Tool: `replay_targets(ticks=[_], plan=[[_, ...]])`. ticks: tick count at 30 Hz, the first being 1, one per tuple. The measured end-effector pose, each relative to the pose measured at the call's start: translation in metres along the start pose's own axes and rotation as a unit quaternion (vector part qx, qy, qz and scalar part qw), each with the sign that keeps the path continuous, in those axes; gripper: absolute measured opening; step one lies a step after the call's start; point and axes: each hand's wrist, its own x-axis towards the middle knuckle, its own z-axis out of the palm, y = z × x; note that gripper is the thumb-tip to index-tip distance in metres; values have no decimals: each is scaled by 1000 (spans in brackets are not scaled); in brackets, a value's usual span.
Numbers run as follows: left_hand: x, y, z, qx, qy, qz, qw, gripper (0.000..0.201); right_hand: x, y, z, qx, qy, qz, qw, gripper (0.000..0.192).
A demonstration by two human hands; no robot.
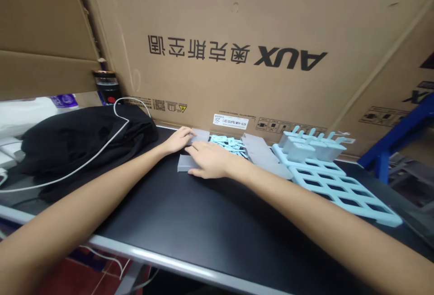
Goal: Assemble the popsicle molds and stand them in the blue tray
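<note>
My left hand (179, 139) is at the far side of the black table, its fingers closed over the left end of a translucent plastic case (202, 135). Just nearer and to the right, my right hand (213, 159) has thumb and fingers around a second translucent case (186, 163), whose left end sticks out. Beyond my right wrist lies a pile of small light blue plastic sticks (228, 142). More translucent cases (259, 148) lie to the right of the pile. My fingertips are partly hidden.
A light blue rack (339, 186) with rectangular openings lies at the right, holding several ice-pop moulds (300, 150) with handles. Behind stands a large cardboard box (203, 82). At the left are black cloth (88, 137), a white cable (101, 151) and a dark jar (107, 88).
</note>
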Motion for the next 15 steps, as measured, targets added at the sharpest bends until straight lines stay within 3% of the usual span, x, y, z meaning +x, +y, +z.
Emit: replay_targets(ticks=[7, 12, 15], plan=[[2, -1, 0, -25, -1, -18, 1000, 36, 2, 33, 16, -18, 28, 28, 999, 26], [0, 0, 0, -25, -9, -22, 999, 35, 9, 49, 31, 25, 38, 68, 997, 31], [-1, 0, 0, -19, -17, -23, 999, 40, 3, 56, 28, 56, 42, 62, 996, 33]])
